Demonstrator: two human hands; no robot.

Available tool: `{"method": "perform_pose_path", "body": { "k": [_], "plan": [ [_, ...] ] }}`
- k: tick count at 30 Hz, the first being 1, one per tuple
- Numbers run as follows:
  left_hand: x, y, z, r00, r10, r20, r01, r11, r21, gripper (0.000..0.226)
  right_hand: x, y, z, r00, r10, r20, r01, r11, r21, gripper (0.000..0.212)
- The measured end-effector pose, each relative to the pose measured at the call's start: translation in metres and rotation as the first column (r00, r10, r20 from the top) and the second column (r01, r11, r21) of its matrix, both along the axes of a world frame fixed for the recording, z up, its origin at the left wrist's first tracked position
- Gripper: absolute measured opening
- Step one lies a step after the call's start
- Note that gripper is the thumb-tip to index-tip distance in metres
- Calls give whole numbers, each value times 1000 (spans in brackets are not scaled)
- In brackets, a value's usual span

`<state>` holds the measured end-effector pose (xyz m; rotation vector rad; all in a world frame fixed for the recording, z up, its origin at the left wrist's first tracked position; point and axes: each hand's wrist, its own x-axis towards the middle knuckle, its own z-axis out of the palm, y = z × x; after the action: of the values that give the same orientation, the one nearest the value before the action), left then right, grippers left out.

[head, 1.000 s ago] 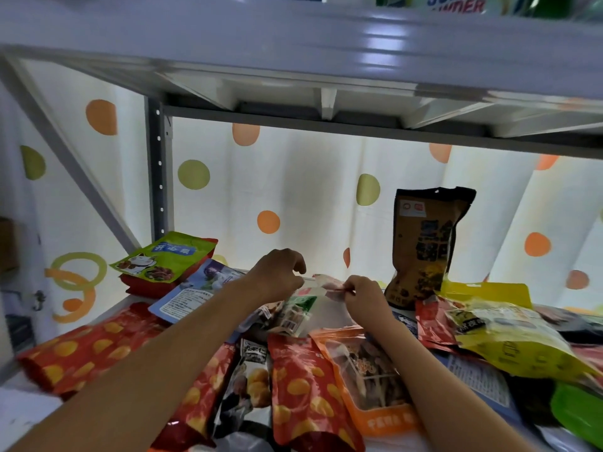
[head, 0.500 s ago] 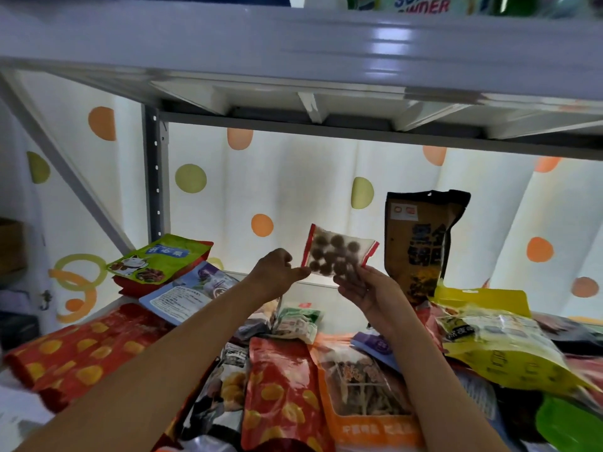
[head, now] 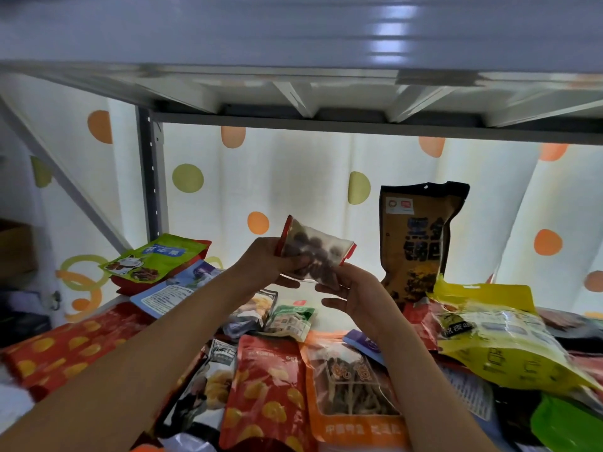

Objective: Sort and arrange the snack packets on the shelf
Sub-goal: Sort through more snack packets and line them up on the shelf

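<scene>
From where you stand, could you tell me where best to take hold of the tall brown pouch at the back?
Likely the brown pouch by its flat top seal, from the front: it stands upright against the curtain, top clear, base crowded by other packets.

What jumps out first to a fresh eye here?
A small clear packet of dark round snacks, held up mid-frame by the left hand and right hand. Behind right, a tall brown pouch stands upright. Below, packets lie jumbled, with an orange-window pouch nearest.
</scene>
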<state>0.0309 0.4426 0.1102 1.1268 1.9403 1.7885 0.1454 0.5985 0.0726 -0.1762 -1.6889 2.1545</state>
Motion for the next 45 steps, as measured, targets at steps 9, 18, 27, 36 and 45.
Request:
{"method": "perform_pose_path", "body": {
  "k": [9, 18, 27, 36, 45],
  "plan": [
    [2, -13, 3, 999, -35, -21, 34, 999, -42, 15, 0, -5, -1, 999, 23, -28, -22, 999, 34, 37],
    [5, -2, 3, 882, 422, -209, -448, 889, -95, 39, 1, -9, -3, 989, -48, -140, 54, 998, 37, 27],
    [19, -1, 6, 934, -83, 349, 67, 996, 58, 42, -2, -12, -4, 984, -120, -133, 148, 962, 229, 59],
    [-7, -5, -9, 973, 183, 140, -170, 980, -102, 40, 0, -21, -3, 990, -124, -72, 138, 957, 255, 46],
    [-18, -16, -25, 832, 371, -413, -514, 795, -322, 53, -12, -23, -24, 976, -201, 88, 100, 764, 638, 38]
  ]
}}
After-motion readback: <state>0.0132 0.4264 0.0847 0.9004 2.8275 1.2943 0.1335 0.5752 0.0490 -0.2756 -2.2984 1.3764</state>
